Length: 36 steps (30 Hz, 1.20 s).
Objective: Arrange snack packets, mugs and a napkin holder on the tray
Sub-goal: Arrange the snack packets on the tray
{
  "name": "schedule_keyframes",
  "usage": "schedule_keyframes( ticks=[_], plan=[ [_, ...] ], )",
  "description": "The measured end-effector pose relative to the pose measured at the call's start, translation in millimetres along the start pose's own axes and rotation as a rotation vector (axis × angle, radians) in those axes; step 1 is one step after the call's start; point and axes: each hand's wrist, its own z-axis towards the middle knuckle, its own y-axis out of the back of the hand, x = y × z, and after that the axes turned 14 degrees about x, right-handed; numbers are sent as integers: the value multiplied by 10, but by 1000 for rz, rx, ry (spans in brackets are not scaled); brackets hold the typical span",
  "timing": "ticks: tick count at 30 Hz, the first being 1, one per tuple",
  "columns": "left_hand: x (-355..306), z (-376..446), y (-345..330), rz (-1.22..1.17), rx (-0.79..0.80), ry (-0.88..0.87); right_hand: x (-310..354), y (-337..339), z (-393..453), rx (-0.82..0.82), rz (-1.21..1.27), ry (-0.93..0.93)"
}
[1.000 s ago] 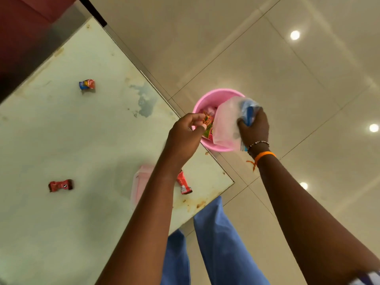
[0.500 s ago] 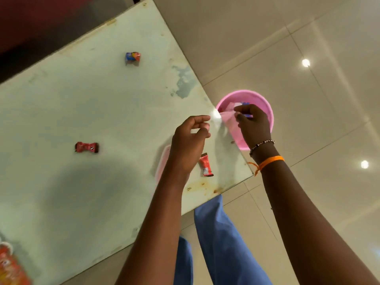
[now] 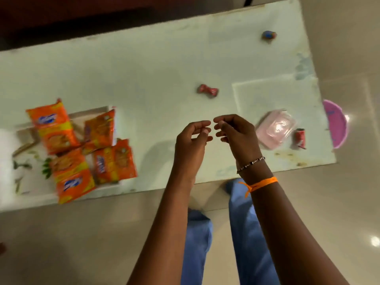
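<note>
Several orange snack packets (image 3: 61, 128) lie on a white tray (image 3: 26, 182) with a leaf pattern at the table's left. My left hand (image 3: 193, 138) and my right hand (image 3: 234, 132) hover side by side over the table's near middle, fingers curled and apart, nothing visible in either. A pink soap-like box (image 3: 275, 128) rests just right of my right hand. No mugs or napkin holder are in view.
Small wrapped sweets lie on the pale table (image 3: 164, 64): a red one (image 3: 207, 91) in the middle, a blue one (image 3: 268, 35) far right, a red one (image 3: 300, 137) near the right edge. A pink bin (image 3: 335, 126) sits on the floor beyond that edge.
My view swung left, bringing the tray and packets into sight. Both hands left the pink bin and came together over the table. The plastic wrapper is gone from my right hand.
</note>
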Motion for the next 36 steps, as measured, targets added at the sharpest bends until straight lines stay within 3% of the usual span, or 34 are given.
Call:
schedule_keyframes(
  ticks=[7, 13, 19, 23, 27, 31, 36],
  plan=[
    [456, -653, 1417, -148, -266, 50, -100, -1572, -153, 290, -130, -25],
    [756, -872, 2240, -214, -468, 80, -219, -2491, -23, 423, -274, -59],
    [916, -795, 2947, 4, -596, 163, -208, -3181, 357, 472, -425, -39],
    [1033, -705, 3356, 187, -546, 301, -197, -3528, 684, 440, -563, 4],
    [1180, -676, 3635, 411, -384, 473, -174, -3818, 870, 396, -850, 169],
    [1299, -706, 3781, 329, -313, 407, -224, -4068, 977, 400, -1198, 339],
    [1341, -695, 3882, 289, -254, 323, -368, -4233, 1147, 412, -1385, 328]
  ],
)
